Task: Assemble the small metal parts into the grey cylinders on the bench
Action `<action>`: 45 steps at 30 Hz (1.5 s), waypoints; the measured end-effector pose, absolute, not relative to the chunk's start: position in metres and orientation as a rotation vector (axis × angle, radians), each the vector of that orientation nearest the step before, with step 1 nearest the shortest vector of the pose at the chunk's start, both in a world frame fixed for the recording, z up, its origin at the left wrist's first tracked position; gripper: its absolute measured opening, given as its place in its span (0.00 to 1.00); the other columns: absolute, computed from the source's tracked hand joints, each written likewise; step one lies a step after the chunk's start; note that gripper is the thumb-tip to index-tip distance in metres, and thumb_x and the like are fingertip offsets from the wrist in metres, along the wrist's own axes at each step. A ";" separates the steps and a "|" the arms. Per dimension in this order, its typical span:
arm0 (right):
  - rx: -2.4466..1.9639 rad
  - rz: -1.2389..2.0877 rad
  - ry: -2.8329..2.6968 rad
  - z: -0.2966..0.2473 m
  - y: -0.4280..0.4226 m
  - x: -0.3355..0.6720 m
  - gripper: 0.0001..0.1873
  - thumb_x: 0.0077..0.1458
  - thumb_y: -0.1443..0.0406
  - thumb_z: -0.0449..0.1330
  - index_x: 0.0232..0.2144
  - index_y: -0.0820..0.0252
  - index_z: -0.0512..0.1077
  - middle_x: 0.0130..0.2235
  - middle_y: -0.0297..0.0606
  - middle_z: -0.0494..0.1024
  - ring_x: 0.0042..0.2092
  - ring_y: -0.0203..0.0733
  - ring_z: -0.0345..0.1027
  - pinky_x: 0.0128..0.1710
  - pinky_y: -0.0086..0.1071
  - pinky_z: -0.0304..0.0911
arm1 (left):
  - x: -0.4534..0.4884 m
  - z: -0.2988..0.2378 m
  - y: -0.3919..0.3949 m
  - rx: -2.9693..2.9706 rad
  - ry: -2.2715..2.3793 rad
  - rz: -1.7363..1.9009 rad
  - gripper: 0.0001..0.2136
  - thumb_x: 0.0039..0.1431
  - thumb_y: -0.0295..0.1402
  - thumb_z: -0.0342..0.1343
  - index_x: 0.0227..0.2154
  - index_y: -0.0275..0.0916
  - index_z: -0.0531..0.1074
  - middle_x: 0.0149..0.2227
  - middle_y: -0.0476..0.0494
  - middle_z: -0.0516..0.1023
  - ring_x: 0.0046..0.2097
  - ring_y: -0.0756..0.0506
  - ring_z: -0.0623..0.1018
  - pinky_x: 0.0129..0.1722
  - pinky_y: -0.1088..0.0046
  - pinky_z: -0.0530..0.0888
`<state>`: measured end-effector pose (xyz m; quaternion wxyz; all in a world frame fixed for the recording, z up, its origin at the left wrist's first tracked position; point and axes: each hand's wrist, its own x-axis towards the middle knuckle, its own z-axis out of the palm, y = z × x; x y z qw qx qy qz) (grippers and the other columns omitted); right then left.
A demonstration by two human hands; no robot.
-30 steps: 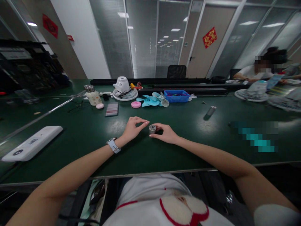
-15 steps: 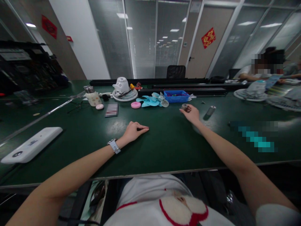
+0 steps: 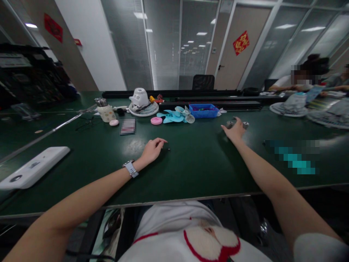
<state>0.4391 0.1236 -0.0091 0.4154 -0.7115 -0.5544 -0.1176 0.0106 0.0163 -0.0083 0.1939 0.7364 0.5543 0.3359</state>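
Note:
My right hand [image 3: 235,131] is at the back right of the green table, its thumb and fingers spread around a small metal cylinder [image 3: 229,124] that looks set down on the tabletop. A second metal cylinder [image 3: 245,125] stands just right of that hand, partly covered by its fingers. My left hand [image 3: 151,150], with a watch on the wrist, hovers low or rests near the middle of the table, fingers loosely stretched. Just beyond its fingertips lies a tiny dark piece [image 3: 169,149], too small to name.
Along the back stand a cup [image 3: 105,112], a white fan part [image 3: 140,100], a pink ring [image 3: 156,120], blue fan blades [image 3: 174,116] and a blue tray [image 3: 204,112]. A white device [image 3: 35,167] lies at left. Another person sits far right near fan grilles [image 3: 289,107].
My right hand has moved right with the metal cylinder and spread its fingers beside the second cylinder. My left fingers have parted and drawn back, leaving the tiny dark piece on the table.

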 end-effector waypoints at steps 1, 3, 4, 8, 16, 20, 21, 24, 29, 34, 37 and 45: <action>-1.726 -0.370 -1.411 -0.004 0.118 0.426 0.38 0.53 0.58 0.64 0.61 0.68 0.59 0.60 0.62 0.66 0.60 0.59 0.60 0.58 0.54 0.55 | 0.010 -0.008 0.016 2.055 1.557 0.950 0.18 0.65 0.40 0.44 0.44 0.42 0.78 0.34 0.46 0.78 0.34 0.45 0.74 0.35 0.69 0.68; -1.572 -0.399 -1.516 0.005 0.103 0.393 0.34 0.56 0.59 0.62 0.61 0.67 0.59 0.63 0.59 0.63 0.64 0.57 0.55 0.63 0.51 0.48 | 0.010 -0.009 0.017 2.043 1.558 0.965 0.17 0.65 0.40 0.45 0.44 0.42 0.78 0.33 0.46 0.78 0.34 0.44 0.74 0.35 0.69 0.68; -1.461 -0.353 -1.645 0.009 0.094 0.374 0.31 0.59 0.59 0.60 0.61 0.67 0.61 0.62 0.57 0.64 0.64 0.55 0.55 0.64 0.50 0.48 | 0.010 -0.009 0.017 2.042 1.559 0.970 0.17 0.65 0.40 0.45 0.44 0.42 0.78 0.32 0.46 0.78 0.35 0.44 0.75 0.35 0.69 0.68; -0.970 0.056 -2.256 0.009 0.051 0.295 0.24 0.63 0.58 0.55 0.59 0.55 0.67 0.62 0.43 0.68 0.64 0.49 0.59 0.64 0.47 0.51 | 0.010 -0.010 0.018 2.045 1.573 0.975 0.17 0.65 0.40 0.44 0.43 0.42 0.77 0.31 0.47 0.78 0.36 0.44 0.76 0.36 0.69 0.69; -0.584 0.444 -2.584 -0.006 0.017 0.234 0.20 0.63 0.63 0.56 0.57 0.54 0.72 0.62 0.41 0.68 0.64 0.47 0.60 0.63 0.47 0.56 | 0.013 -0.006 0.015 2.032 1.538 0.987 0.16 0.63 0.38 0.45 0.41 0.39 0.77 0.32 0.45 0.79 0.36 0.44 0.77 0.38 0.68 0.71; -0.689 0.404 -2.502 -0.008 0.023 0.237 0.15 0.62 0.67 0.57 0.48 0.50 0.78 0.50 0.35 0.80 0.53 0.44 0.73 0.56 0.43 0.64 | 0.014 -0.004 0.014 2.028 1.546 0.968 0.17 0.63 0.39 0.45 0.41 0.40 0.77 0.30 0.47 0.78 0.34 0.44 0.77 0.35 0.69 0.70; -0.724 0.381 -2.478 -0.008 0.025 0.239 0.15 0.61 0.68 0.57 0.46 0.49 0.79 0.47 0.33 0.81 0.51 0.44 0.75 0.54 0.43 0.66 | 0.014 -0.004 0.013 2.029 1.546 0.965 0.17 0.63 0.39 0.45 0.41 0.40 0.77 0.29 0.47 0.77 0.34 0.44 0.77 0.35 0.69 0.70; -0.838 0.246 -2.401 -0.003 0.034 0.255 0.14 0.61 0.68 0.57 0.45 0.49 0.79 0.45 0.33 0.82 0.48 0.45 0.76 0.51 0.45 0.67 | 0.013 -0.004 0.013 2.031 1.553 0.973 0.16 0.63 0.38 0.45 0.41 0.41 0.77 0.29 0.48 0.77 0.35 0.44 0.77 0.36 0.69 0.70; -1.283 -0.134 -2.036 0.021 0.070 0.325 0.14 0.63 0.63 0.55 0.47 0.51 0.79 0.49 0.37 0.80 0.51 0.47 0.73 0.54 0.43 0.65 | 0.011 -0.007 0.015 2.031 1.543 0.974 0.15 0.63 0.39 0.46 0.42 0.42 0.77 0.30 0.48 0.77 0.34 0.45 0.76 0.34 0.70 0.70; -1.604 -0.329 -1.664 0.034 0.103 0.415 0.19 0.61 0.65 0.53 0.48 0.63 0.78 0.49 0.50 0.79 0.51 0.57 0.71 0.53 0.49 0.63 | 0.011 -0.008 0.016 2.023 1.534 0.969 0.15 0.63 0.38 0.46 0.42 0.41 0.77 0.31 0.47 0.77 0.34 0.44 0.77 0.34 0.69 0.70; -1.725 -0.380 -1.528 0.027 0.112 0.449 0.18 0.59 0.64 0.54 0.47 0.60 0.79 0.48 0.46 0.80 0.49 0.54 0.73 0.50 0.44 0.65 | 0.012 -0.006 0.014 2.018 1.540 0.959 0.15 0.62 0.38 0.47 0.42 0.40 0.76 0.31 0.47 0.77 0.34 0.44 0.76 0.33 0.69 0.69; -1.774 -0.341 -1.524 0.016 0.125 0.461 0.16 0.59 0.64 0.56 0.45 0.59 0.80 0.45 0.45 0.82 0.46 0.51 0.75 0.49 0.41 0.65 | 0.013 -0.003 0.012 2.004 1.543 0.945 0.15 0.62 0.39 0.46 0.42 0.40 0.76 0.31 0.46 0.77 0.34 0.44 0.76 0.33 0.69 0.69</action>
